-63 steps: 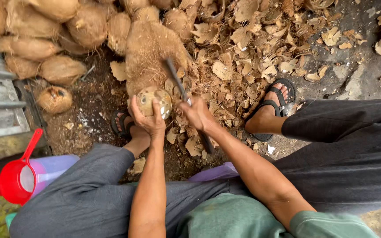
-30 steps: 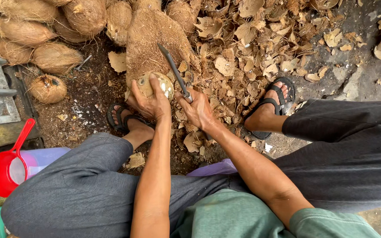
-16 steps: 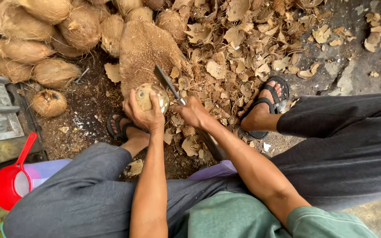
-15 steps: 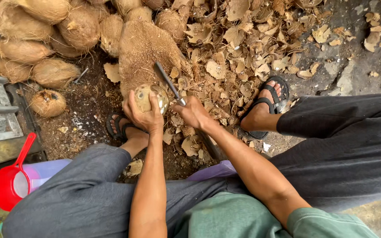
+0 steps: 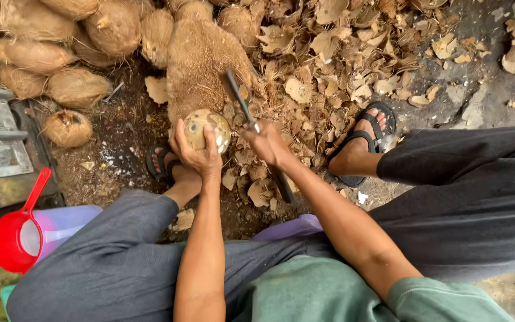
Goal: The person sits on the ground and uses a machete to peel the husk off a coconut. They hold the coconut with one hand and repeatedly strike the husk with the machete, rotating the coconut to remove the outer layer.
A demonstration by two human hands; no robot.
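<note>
Our left hand [image 5: 196, 152] still cups the husked coconut [image 5: 207, 129] against the big husk mound [image 5: 201, 59], while our right hand [image 5: 269, 145], fist closed on the knife [image 5: 239, 101], has seemingly lifted its blade for another chop.

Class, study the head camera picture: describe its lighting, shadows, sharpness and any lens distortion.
Head view: soft, even daylight, no glare and only faint shadows under the husk pieces; the left hand holding the peeled coconut is fairly sharp; the blade in the right hand is slightly smeared; the wide lens stretches the trouser legs at the edges.
</note>
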